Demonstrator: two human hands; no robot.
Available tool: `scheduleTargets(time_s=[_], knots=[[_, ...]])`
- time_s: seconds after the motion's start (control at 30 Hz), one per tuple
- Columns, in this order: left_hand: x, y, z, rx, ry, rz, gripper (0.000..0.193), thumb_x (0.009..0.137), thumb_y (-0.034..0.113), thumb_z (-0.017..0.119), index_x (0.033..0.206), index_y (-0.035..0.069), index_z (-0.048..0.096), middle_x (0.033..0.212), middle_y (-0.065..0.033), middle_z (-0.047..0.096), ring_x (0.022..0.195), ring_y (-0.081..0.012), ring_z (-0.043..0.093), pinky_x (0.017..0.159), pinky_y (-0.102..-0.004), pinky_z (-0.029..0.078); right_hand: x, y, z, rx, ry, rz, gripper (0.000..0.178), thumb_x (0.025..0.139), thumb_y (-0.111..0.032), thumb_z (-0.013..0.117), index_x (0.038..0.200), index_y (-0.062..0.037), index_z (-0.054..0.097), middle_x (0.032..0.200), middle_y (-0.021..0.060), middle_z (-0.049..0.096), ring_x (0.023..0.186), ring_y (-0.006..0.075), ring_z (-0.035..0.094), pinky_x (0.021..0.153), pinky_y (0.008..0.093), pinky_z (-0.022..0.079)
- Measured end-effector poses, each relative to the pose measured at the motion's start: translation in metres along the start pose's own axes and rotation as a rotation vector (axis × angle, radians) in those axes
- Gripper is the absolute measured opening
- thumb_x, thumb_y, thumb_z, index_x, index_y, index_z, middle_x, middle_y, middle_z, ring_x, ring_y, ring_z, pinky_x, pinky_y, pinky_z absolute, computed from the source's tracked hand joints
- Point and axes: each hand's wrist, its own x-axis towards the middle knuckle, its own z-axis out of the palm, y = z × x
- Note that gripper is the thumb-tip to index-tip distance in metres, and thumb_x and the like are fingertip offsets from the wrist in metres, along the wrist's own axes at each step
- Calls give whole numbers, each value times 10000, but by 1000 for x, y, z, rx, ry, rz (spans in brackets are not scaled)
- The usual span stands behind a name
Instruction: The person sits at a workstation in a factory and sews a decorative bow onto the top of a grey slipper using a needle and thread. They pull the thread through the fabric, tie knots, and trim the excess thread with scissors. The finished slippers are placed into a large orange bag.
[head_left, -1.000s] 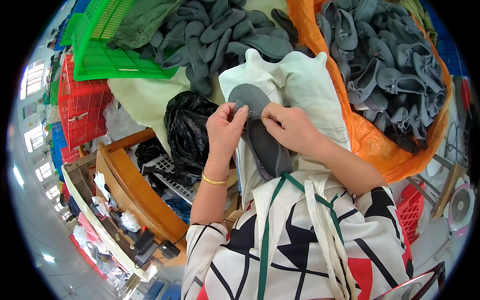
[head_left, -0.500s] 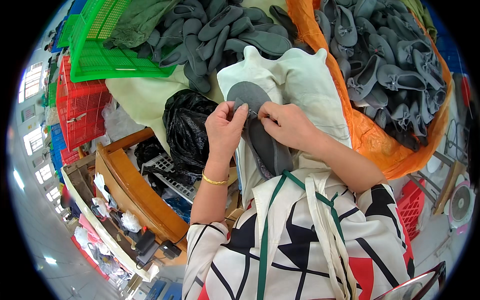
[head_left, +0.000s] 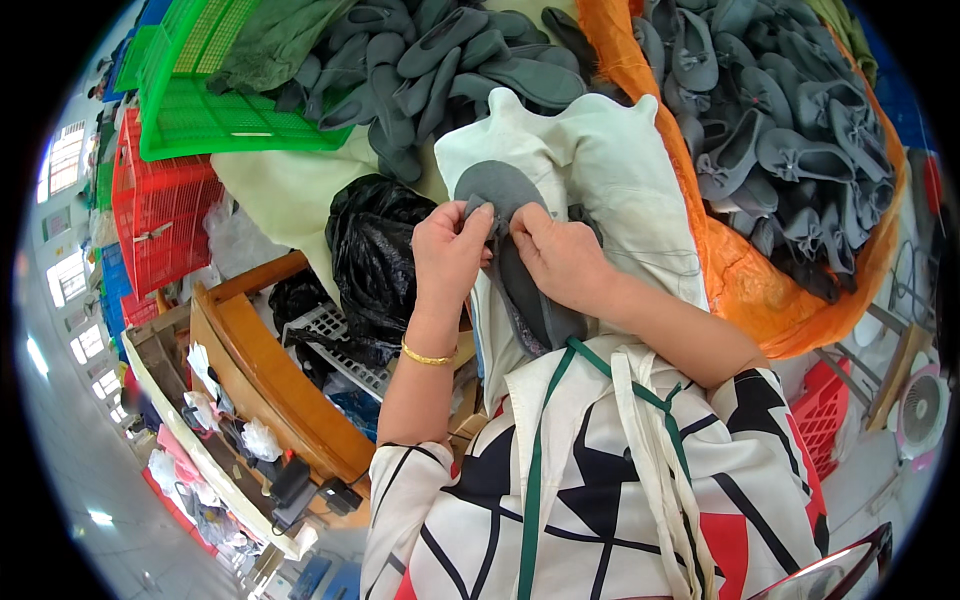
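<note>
A grey cloth shoe (head_left: 490, 183) rests on the white cloth (head_left: 620, 165) over my lap, its rounded toe pointing away from me and its opening toward me. My left hand (head_left: 447, 250) grips the shoe's left side near the front of the opening, thumb on top. Opposite it, my right hand (head_left: 562, 258) is closed in a pinch at the opening's edge; anything between those fingertips is hidden. Part of another grey piece shows just behind the right knuckles. A thin dark thread (head_left: 672, 268) lies on the white cloth to the right.
Plain grey shoes (head_left: 440, 75) are heaped at the far side, beside a green basket (head_left: 240, 135). An orange sack (head_left: 715, 285) at right holds grey shoes with bows (head_left: 800, 155). On the left are a black plastic bag (head_left: 375, 255), a red crate (head_left: 165, 200) and a wooden drawer (head_left: 285, 370).
My right hand has shifted slightly left and nearer the left hand, its fingers now pointing more toward the toe. The grey piece behind it shows more. My left hand keeps its grip.
</note>
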Motion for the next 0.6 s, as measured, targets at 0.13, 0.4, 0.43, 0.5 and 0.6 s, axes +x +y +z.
scheduleTargets(time_s=[0.13,0.4,0.43,0.5,0.6], knots=[[1,-1,0,-68,-45,-39,157,922,182,683,905,27,667,718,23,626,518,-33,531,479,-188,456,3,2,6,-77,50,-43,106,940,-124,579,1001,-79,505,731,173,633,646,381,636,555,465,480],[4,-3,-6,-145,-67,-83,130,912,175,685,920,47,663,732,30,624,512,-29,524,477,-182,451,11,7,-15,-109,-77,-128,93,918,-115,580,1000,-84,551,748,161,643,675,379,639,586,453,501],[4,-3,-5,-142,-65,-82,126,910,173,685,919,50,663,732,32,623,512,-28,523,477,-180,449,12,7,-18,-87,-74,-143,92,912,-111,582,998,-84,561,752,162,644,682,380,640,594,452,504],[4,-3,-5,-146,-64,-79,125,909,174,685,912,51,662,727,36,623,509,-24,518,477,-176,442,13,6,-22,-65,-84,-155,94,902,-105,584,993,-81,574,762,164,647,696,382,641,609,451,509],[5,-4,-5,-153,-67,-74,123,909,176,685,899,55,662,715,42,620,503,-21,511,475,-173,432,15,5,-26,-61,-113,-154,95,894,-101,584,985,-74,583,780,166,654,713,384,644,623,451,512]])
